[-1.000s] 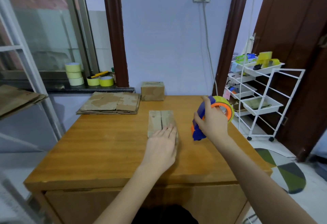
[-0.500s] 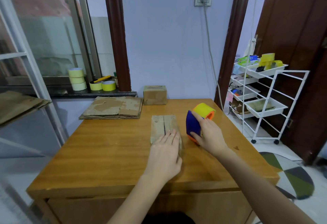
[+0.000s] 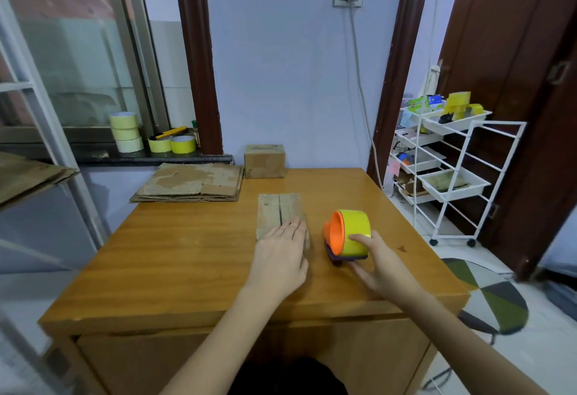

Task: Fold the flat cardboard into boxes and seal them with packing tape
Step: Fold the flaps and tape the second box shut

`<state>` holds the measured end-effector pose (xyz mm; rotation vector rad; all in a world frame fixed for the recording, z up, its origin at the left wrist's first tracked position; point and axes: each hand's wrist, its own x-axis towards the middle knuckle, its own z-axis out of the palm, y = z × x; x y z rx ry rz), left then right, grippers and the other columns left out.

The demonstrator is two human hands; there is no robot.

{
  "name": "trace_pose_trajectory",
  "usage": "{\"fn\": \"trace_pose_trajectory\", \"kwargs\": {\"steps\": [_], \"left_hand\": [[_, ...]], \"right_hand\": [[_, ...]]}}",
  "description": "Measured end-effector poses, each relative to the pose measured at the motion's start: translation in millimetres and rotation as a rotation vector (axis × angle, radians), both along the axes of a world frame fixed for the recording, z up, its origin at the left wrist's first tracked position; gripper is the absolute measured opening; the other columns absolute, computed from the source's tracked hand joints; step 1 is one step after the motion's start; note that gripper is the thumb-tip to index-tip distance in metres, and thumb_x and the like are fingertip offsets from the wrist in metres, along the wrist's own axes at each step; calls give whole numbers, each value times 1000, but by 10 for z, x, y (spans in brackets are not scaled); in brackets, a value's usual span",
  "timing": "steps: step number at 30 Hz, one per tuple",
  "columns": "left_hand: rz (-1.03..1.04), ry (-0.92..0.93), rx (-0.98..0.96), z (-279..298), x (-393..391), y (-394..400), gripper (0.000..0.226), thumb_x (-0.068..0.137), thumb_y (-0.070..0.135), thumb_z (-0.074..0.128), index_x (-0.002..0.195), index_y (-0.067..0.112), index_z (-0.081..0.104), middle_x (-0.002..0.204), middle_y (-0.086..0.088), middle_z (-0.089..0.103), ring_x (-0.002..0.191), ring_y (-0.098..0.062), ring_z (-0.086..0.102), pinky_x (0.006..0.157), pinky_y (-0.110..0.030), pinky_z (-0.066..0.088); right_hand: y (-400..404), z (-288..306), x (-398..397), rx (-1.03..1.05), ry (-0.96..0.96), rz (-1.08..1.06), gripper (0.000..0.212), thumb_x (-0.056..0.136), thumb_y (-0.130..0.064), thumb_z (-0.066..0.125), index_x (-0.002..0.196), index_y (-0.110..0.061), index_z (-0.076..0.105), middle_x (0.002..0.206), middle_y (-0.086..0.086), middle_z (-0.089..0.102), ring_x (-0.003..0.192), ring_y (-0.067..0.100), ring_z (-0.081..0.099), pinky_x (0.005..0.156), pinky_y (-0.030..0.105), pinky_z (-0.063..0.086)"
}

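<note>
Nearest to us, our left hand (image 3: 282, 257) lies flat with straight fingers on the near end of the small brown cardboard box (image 3: 281, 213) at the middle of the wooden tabletop (image 3: 187, 257), pressing its top flaps closed. At three o'clock from it, our right hand (image 3: 379, 265) rests fingers and thumb on the orange-and-yellow tape dispenser (image 3: 348, 234), which sits on the tabletop just beside the box; we cannot tell how firmly it grips.

We judge we are at the sealing step: the seam between the flaps looks untaped. Next we need the dispenser lifted to the box and drawn along that seam while the left hand holds the flaps down.

Farther off, at eleven o'clock, lies one stack of flat brown cardboard sheets (image 3: 190, 181); at twelve o'clock stands one finished small brown box (image 3: 264, 161). On the window sill (image 3: 93, 157) beyond we count five yellow tape rolls (image 3: 126, 132).
</note>
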<state>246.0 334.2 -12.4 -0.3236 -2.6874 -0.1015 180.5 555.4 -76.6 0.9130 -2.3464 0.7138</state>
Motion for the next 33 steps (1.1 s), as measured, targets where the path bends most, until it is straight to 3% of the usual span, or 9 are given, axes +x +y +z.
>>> {"fn": "trace_pose_trajectory", "kwargs": {"steps": [3,7,10,14,19,22,24,28,33], "left_hand": [[-38,16,7,41,-6,6,59,95,27,46,150,16,28,154,0,32,138,-13,35,112,-24,25],[-39,50,36,95,-36,-14,55,95,26,44,147,21,32,151,5,35,134,-13,38,107,-24,28],[-44,39,73,45,-69,-54,53,93,26,46,145,23,37,148,7,39,132,-12,38,105,-25,29],[-6,-44,179,37,-51,-74,51,92,28,52,142,27,39,142,4,36,124,-19,42,99,-30,38],[-56,-57,187,54,-21,-123,70,91,30,55,151,28,18,138,5,37,122,-17,44,99,-30,41],[-118,-2,244,58,47,-188,76,90,32,55,152,30,11,139,10,41,133,-17,34,112,-30,27],[-113,26,431,46,109,-253,69,92,30,55,151,28,20,147,12,35,139,-12,26,117,-33,19],[-26,-117,1137,-34,204,-380,58,98,32,48,150,31,22,154,12,24,138,-2,19,116,-37,18],[-50,-360,1539,-152,247,-271,56,99,39,36,151,32,16,157,7,22,143,-15,21,113,-35,19]], "right_hand": [[62,-117,58,33,-40,-27,66,78,-11,77,126,-29,36,94,7,53,68,28,59,62,33,42],[90,-179,159,10,-70,-86,61,78,-10,74,124,-30,39,98,3,55,72,26,61,59,33,49],[82,-125,223,-39,-43,-163,57,74,-16,72,119,-31,39,117,8,52,66,17,58,50,25,42],[-12,0,317,-86,114,-294,43,75,-31,59,114,-19,46,128,15,44,95,27,62,54,28,50],[-321,211,424,-176,147,-174,40,82,-29,50,119,-15,48,129,8,50,109,19,54,77,21,45],[-613,270,480,-264,14,-56,44,86,-30,46,125,-9,52,131,1,52,122,12,47,95,16,36],[-792,257,503,-347,-179,-25,45,91,-31,46,132,-11,48,137,-3,48,129,8,41,106,20,32],[-1009,198,537,-667,-645,19,48,102,-20,42,148,-24,28,148,-15,29,140,3,25,117,28,22],[-1245,114,559,-797,-792,91,53,103,-33,33,153,-27,16,156,-16,17,141,-3,17,113,19,18]]}}
